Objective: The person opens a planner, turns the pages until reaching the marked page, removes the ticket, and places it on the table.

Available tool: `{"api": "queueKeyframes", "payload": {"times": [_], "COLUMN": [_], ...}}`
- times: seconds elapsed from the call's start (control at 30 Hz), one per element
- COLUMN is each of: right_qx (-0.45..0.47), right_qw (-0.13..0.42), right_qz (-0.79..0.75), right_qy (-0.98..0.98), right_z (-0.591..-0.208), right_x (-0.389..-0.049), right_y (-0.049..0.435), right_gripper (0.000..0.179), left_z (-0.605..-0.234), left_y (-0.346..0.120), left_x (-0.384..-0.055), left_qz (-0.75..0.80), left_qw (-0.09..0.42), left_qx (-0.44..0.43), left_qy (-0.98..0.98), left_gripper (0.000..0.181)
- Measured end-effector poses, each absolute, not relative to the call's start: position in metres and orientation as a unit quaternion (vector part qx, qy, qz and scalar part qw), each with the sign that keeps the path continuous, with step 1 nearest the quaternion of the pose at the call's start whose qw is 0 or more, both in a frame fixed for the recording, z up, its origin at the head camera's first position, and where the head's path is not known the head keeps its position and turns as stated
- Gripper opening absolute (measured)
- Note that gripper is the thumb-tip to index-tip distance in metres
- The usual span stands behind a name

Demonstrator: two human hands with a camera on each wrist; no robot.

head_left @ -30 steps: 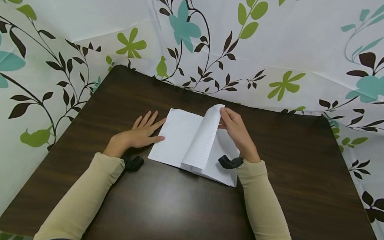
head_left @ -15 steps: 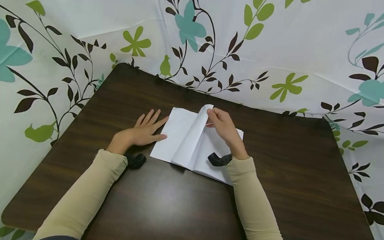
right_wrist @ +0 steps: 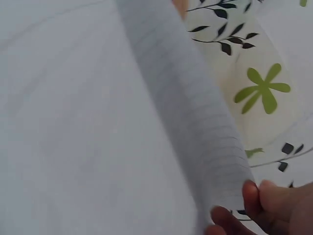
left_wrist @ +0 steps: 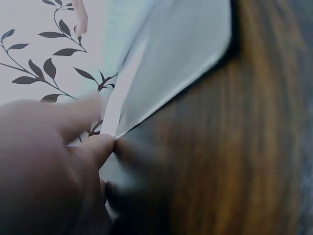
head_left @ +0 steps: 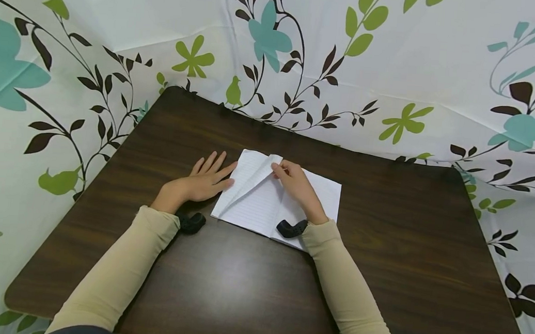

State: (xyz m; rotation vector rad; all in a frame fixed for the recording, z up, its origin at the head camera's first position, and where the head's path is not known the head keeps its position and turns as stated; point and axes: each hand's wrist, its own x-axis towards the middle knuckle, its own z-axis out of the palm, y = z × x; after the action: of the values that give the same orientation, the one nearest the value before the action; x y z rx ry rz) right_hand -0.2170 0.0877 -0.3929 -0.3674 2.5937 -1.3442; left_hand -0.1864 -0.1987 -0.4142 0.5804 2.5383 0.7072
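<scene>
An open notebook (head_left: 323, 191) with lined white pages lies on the dark wooden table. My right hand (head_left: 300, 186) pinches the top corner of one page (head_left: 253, 180), which is raised and curled over the left half. In the right wrist view, thumb and fingertips hold that page's edge (right_wrist: 222, 152), and its ruled lines show. Spread fingers mark my left hand (head_left: 196, 185), which rests at the notebook's left edge, thumb side touching the paper. The left wrist view shows the notebook's edge (left_wrist: 164, 95) beside that hand (left_wrist: 58, 156), somewhat blurred.
The brown table (head_left: 411, 249) extends on all sides of the notebook. Behind it hangs a white cloth (head_left: 396, 57) with leaf, flower and bird prints. A black band device (head_left: 191, 223) sits on the left wrist and another (head_left: 291, 228) on the right.
My right hand has moved left, carrying the page from the right half across to the left half. The left hand has stayed at the notebook's left edge. The view has shifted slightly.
</scene>
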Motion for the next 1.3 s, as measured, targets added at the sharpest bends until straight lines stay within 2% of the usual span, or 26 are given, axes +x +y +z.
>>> {"api": "queueKeyframes", "payload": {"times": [0.17, 0.47, 0.8, 1.0, 1.3], "right_qx": [-0.101, -0.084, -0.093, -0.103, -0.125], "right_qw": [0.078, 0.087, 0.079, 0.092, 0.101], "right_qz": [-0.454, -0.451, -0.450, -0.442, -0.421], "right_qy": [0.882, 0.884, 0.885, 0.886, 0.893], "right_z": [-0.397, -0.407, -0.407, -0.403, -0.398], "right_x": [-0.216, -0.208, -0.210, -0.210, -0.212], "right_y": [0.081, 0.080, 0.078, 0.078, 0.076], "right_gripper": [0.036, 0.037, 0.036, 0.037, 0.041], "left_z": [-0.411, -0.419, -0.411, -0.408, -0.407], "left_y": [-0.194, -0.185, -0.189, -0.193, -0.196], "left_x": [-0.189, -0.181, -0.180, -0.180, -0.180], "left_qz": [0.249, 0.251, 0.259, 0.262, 0.265], "left_qw": [0.232, 0.244, 0.244, 0.240, 0.227], "left_qx": [0.183, 0.171, 0.184, 0.201, 0.214], "left_qy": [0.922, 0.921, 0.916, 0.913, 0.913], "left_gripper": [0.103, 0.107, 0.104, 0.097, 0.097]}}
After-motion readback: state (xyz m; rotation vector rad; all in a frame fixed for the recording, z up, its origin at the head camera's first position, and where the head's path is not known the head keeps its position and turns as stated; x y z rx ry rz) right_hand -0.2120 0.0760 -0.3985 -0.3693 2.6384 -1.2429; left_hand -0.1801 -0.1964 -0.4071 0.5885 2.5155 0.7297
